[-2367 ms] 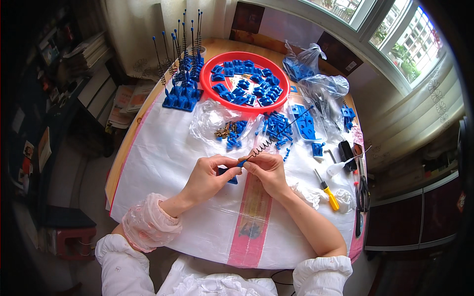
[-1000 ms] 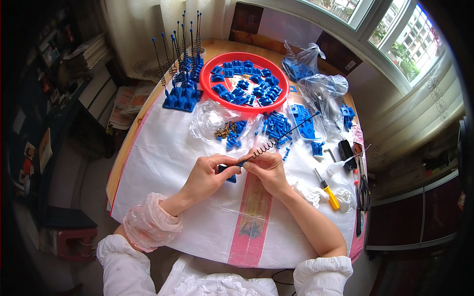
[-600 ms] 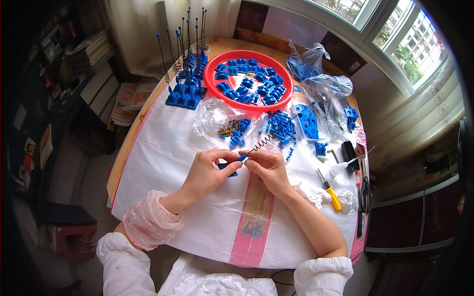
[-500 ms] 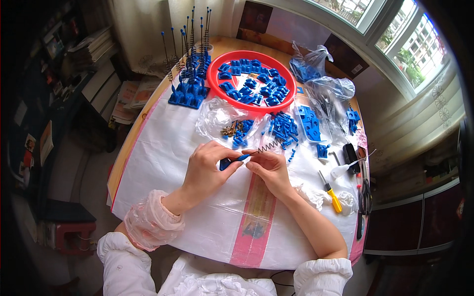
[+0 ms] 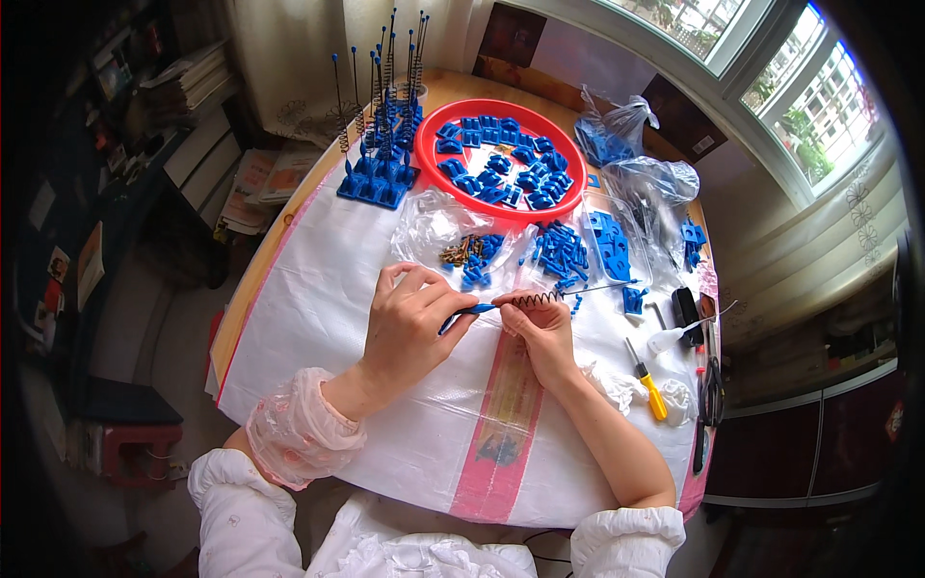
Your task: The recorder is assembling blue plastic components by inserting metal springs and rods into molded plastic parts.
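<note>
White woven sheet (image 5: 318, 299) covers most of the wooden table (image 5: 449, 85), with a pink stripe running down its near half. Red round tray (image 5: 424, 159) sits at the back, blue clip-like parts (image 5: 469, 183) spread inside it. Left of the tray: cluster of blue stands (image 5: 378, 183), black coils and thin rods upright, blue tips on top. Left hand (image 5: 412, 313) is closed around the blue base end of the spring piece (image 5: 477, 308); fingers hide part of that base. Right hand (image 5: 541, 332) pinches the same piece by thumb and fingers, where the blue stem meets the black coil. Piece is held over the middle of the sheet, roughly level, rod pointing right and slightly away. Knotted plastic bag (image 5: 605, 144) with blue contents is right of the tray. Crumpled clear bag (image 5: 422, 226) lies in front of the tray, left side. Clear box with blue flat plates (image 5: 608, 246) is front right of it. Pile of short blue pins (image 5: 561, 250) sits between bag and box. Yellow-handled screwdriver (image 5: 655, 397) lies right of the right forearm, white nozzle bottle (image 5: 665, 340) just beyond. Smallest: brass-coloured bits (image 5: 466, 250), heaped beside the clear bag.
</note>
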The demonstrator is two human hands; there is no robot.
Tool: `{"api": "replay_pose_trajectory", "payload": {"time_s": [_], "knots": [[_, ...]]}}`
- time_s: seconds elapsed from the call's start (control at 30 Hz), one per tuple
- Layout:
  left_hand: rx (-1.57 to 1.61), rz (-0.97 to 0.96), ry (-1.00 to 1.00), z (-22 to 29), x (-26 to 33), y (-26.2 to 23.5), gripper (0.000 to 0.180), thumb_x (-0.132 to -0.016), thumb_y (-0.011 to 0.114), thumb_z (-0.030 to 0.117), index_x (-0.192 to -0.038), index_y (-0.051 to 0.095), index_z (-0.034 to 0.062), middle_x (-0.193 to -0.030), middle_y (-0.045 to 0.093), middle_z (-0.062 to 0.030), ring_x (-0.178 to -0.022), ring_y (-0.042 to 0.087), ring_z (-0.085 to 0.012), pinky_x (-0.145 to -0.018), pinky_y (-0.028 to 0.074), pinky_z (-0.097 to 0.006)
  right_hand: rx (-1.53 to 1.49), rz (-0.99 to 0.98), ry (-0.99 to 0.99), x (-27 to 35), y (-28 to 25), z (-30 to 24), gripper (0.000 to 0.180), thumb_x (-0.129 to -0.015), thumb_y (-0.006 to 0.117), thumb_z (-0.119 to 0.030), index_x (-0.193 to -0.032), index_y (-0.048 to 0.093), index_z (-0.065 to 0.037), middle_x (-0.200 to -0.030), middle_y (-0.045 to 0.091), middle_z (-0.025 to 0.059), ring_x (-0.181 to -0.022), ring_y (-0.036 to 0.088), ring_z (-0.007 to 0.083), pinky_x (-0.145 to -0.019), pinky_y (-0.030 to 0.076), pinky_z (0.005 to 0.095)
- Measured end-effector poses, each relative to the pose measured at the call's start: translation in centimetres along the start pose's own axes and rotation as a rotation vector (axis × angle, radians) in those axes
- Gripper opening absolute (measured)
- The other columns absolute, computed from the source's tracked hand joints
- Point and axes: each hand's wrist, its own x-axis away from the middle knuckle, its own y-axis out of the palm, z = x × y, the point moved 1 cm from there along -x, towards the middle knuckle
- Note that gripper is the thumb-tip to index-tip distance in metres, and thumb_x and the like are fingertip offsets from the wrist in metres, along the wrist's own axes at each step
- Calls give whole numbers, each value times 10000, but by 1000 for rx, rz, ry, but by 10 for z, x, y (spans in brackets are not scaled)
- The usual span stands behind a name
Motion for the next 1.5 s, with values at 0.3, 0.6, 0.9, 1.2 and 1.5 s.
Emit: {"api": "replay_pose_trajectory", "payload": {"time_s": [0.3, 0.6, 0.9, 1.2, 1.5], "knots": [[-13, -9, -23, 0, 0, -5, 411, -702, 812, 100, -1074, 639, 121, -830, 681, 41, -935, 604, -172, -982, 375, -437, 35, 26, -4, 1, 3, -4, 113, -890, 689, -75, -971, 728, -6, -754, 610, -37, -676, 497, 30, -587, 369, 195], [252, -34, -174, 3, -2, -1, 513, -785, 785, 186, -1210, 530, 56, -1076, 623, -104, -1004, 594, -247, -866, 469, -363, -70, 56, 10, -2, -7, 5, 106, -892, 666, -44, -962, 697, 29, -740, 611, 14, -667, 511, 84, -630, 392, 224], [1090, -379, -853, -13, 2, 7, 467, -981, 566, 424, -1219, 470, 34, -865, 688, -97, -756, 632, -111, -610, 470, -217, -250, 48, 22, -5, -9, 1, 108, -916, 650, -67, -968, 690, 19, -732, 609, 18, -650, 509, 85, -638, 400, 245], [727, -147, -408, -8, 1, 12, 426, -897, 699, 131, -1259, 484, 65, -1120, 666, -83, -974, 639, -145, -754, 539, -261, -341, 27, 36, -8, -7, -1, 162, -933, 633, -55, -1062, 670, 36, -758, 601, 13, -680, 518, 81, -646, 410, 228], [752, -137, -335, -8, -1, 11, 550, -804, 772, 27, -1271, 483, 63, -1323, 527, -95, -1102, 617, -188, -895, 551, -317, -305, 35, -4, -7, -7, 2, 93, -925, 648, -49, -987, 675, 14, -767, 609, 7, -685, 525, 74, -634, 409, 223]]}}
